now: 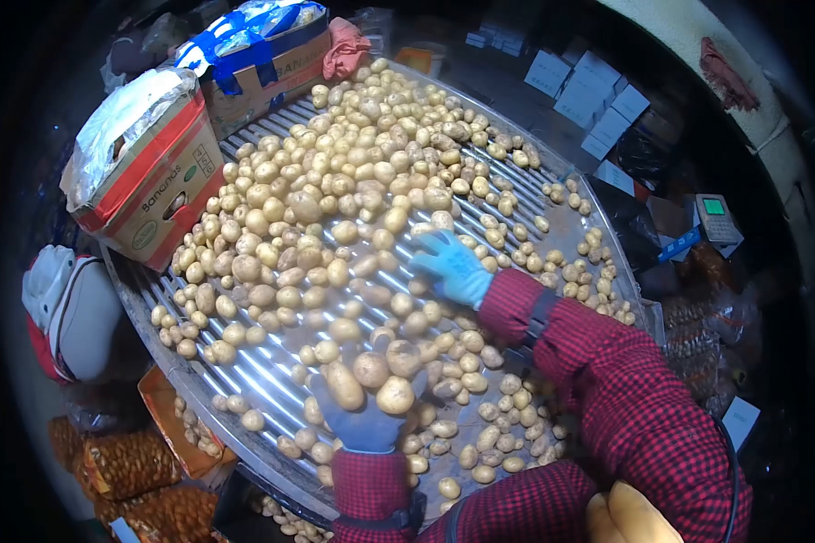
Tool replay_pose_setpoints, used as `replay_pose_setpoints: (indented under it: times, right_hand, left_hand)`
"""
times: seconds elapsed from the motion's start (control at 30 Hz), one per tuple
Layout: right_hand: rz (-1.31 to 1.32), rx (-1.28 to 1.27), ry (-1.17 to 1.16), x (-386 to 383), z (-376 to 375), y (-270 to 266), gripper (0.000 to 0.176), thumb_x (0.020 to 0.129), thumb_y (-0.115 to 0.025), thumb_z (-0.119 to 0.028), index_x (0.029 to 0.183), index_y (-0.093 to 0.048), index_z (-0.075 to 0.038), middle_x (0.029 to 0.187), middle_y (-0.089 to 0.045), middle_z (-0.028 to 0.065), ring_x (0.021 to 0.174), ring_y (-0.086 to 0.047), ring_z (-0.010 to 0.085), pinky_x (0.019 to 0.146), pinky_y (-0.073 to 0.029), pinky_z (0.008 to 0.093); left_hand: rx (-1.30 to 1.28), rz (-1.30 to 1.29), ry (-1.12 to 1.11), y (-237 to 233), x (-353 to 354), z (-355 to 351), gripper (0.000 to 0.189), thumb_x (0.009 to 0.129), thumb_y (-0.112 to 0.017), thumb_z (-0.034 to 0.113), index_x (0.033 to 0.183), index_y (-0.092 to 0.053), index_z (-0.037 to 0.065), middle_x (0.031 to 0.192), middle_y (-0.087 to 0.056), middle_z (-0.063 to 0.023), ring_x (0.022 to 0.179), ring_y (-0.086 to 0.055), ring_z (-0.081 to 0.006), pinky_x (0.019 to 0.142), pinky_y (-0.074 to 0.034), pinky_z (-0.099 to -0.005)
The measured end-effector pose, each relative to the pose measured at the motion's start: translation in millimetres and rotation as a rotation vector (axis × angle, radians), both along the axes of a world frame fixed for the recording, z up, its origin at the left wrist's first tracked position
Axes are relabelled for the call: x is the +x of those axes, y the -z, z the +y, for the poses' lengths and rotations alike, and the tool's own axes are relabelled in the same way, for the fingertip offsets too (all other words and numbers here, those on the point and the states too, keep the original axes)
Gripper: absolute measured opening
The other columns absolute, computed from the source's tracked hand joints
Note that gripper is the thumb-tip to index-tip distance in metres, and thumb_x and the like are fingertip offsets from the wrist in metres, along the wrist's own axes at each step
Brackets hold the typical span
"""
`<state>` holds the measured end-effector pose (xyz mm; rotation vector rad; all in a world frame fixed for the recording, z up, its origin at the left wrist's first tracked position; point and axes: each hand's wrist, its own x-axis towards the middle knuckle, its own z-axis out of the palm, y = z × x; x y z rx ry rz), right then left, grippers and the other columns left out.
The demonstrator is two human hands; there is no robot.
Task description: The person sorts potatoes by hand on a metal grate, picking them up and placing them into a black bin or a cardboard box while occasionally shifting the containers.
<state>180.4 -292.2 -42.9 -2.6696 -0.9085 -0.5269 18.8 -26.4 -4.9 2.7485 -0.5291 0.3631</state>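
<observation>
My left hand point(364, 425), in a dark blue glove, is cupped palm up under several potatoes point(396, 395) near the lower middle of the sorting table. Its fingers are mostly hidden by the potatoes. My right hand point(453, 267), in a light blue glove, reaches over the slatted metal table point(276, 355) with its fingers spread. It is nearest to loose potatoes just beyond its fingertips and holds nothing that I can see. A large heap of potatoes point(335, 154) covers the upper part of the table.
Two banana cartons, one red-striped point(158, 195) and one with blue tape point(272, 72), stand along the left edge. Net bags of potatoes point(131, 463) lie at lower left. At right are white boxes point(589, 86) and a device with a green display point(714, 207).
</observation>
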Motion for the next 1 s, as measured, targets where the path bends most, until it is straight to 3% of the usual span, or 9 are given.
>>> replay_pose_setpoints:
  times: [0.1, 0.13, 0.17, 0.3, 0.47, 0.63, 0.73, 0.83, 1.0]
  right_hand:
    - [0.353, 0.356, 0.115, -8, -34, -20, 0.031, 0.079, -0.075, -0.012, 0.109, -0.068, -0.017, 0.116, -0.062, 0.0094, 0.110, -0.058, 0.0281, 0.094, -0.050, 0.0387]
    - [0.514, 0.559, 0.441, -9, -36, -27, 0.027, 0.084, -0.073, -0.012, 0.110, -0.068, -0.016, 0.102, -0.065, 0.0061, 0.095, -0.062, 0.0195, 0.084, -0.053, 0.0332]
    - [0.664, 1.018, 0.488, 14, -53, -20, 0.024, 0.085, -0.074, -0.012, 0.108, -0.068, -0.012, 0.090, -0.065, 0.0029, 0.082, -0.062, 0.0136, 0.073, -0.053, 0.0286]
    - [0.580, 0.780, 0.685, 92, -88, -29, 0.043, 0.084, -0.074, -0.034, 0.118, -0.065, -0.009, 0.099, -0.072, 0.0103, 0.091, -0.067, 0.0206, 0.080, -0.054, 0.0328]
    - [0.681, -0.129, 0.656, 97, -23, -71, 0.064, 0.087, -0.062, -0.049, 0.145, -0.048, -0.024, 0.140, -0.057, 0.0153, 0.130, -0.054, 0.0342, 0.108, -0.041, 0.0480]
    - [0.683, -0.329, 0.629, 80, -26, -77, 0.058, 0.086, -0.064, -0.046, 0.140, -0.053, -0.026, 0.133, -0.062, 0.0146, 0.122, -0.059, 0.0343, 0.102, -0.047, 0.0452]
    - [0.739, -0.660, 0.548, 73, -31, -91, 0.053, 0.087, -0.063, -0.045, 0.137, -0.057, -0.029, 0.130, -0.064, 0.0134, 0.118, -0.062, 0.0331, 0.099, -0.049, 0.0463]
    - [0.618, -0.368, 0.508, 63, -26, -73, 0.054, 0.087, -0.063, -0.047, 0.136, -0.058, -0.024, 0.128, -0.065, 0.0144, 0.116, -0.062, 0.0343, 0.097, -0.050, 0.0470]
    - [0.479, -0.234, 0.549, 71, 8, -3, 0.079, 0.079, -0.074, -0.050, 0.142, -0.049, -0.009, 0.134, -0.059, 0.0221, 0.123, -0.058, 0.0380, 0.105, -0.045, 0.0459]
  left_hand:
    - [0.056, 0.043, 0.000, -5, -1, 2, 0.051, 0.088, -0.068, 0.036, 0.137, -0.055, 0.029, 0.146, -0.051, 0.0081, 0.139, -0.041, -0.0244, 0.115, -0.028, -0.0551]
    - [0.110, -0.023, 0.027, -3, -2, 5, 0.051, 0.088, -0.068, 0.036, 0.138, -0.055, 0.028, 0.145, -0.052, 0.0076, 0.138, -0.042, -0.0250, 0.114, -0.029, -0.0551]
    - [-0.118, 0.047, 0.032, -1, -3, 4, 0.050, 0.092, -0.062, 0.036, 0.139, -0.052, 0.024, 0.146, -0.051, 0.0040, 0.137, -0.043, -0.0253, 0.114, -0.030, -0.0528]
    - [-1.329, 0.447, 0.009, 12, 2, -10, 0.048, 0.109, -0.032, 0.032, 0.147, -0.036, 0.003, 0.148, -0.045, -0.0126, 0.134, -0.045, -0.0264, 0.114, -0.038, -0.0419]
    - [-1.310, 0.391, -0.080, 2, 1, -13, 0.048, 0.109, -0.031, 0.033, 0.146, -0.036, 0.003, 0.147, -0.046, -0.0125, 0.133, -0.046, -0.0287, 0.114, -0.038, -0.0444]
    - [-1.588, 0.477, -0.066, 6, 3, -10, 0.050, 0.108, -0.033, 0.034, 0.147, -0.035, 0.002, 0.147, -0.046, -0.0137, 0.132, -0.047, -0.0296, 0.114, -0.038, -0.0458]
    - [-0.792, 0.354, -0.065, 4, 0, 3, 0.059, 0.094, -0.058, 0.042, 0.143, -0.048, 0.012, 0.146, -0.049, -0.0074, 0.135, -0.044, -0.0272, 0.117, -0.028, -0.0454]
    - [-1.421, 0.422, -0.008, 22, 1, -9, 0.063, 0.103, -0.039, 0.051, 0.148, -0.036, 0.006, 0.147, -0.046, -0.0154, 0.131, -0.048, -0.0302, 0.113, -0.038, -0.0469]
    - [-1.558, 0.291, -0.163, 8, -4, 0, 0.054, 0.100, -0.048, 0.045, 0.139, -0.048, 0.008, 0.145, -0.047, -0.0124, 0.130, -0.048, -0.0299, 0.107, -0.041, -0.0469]
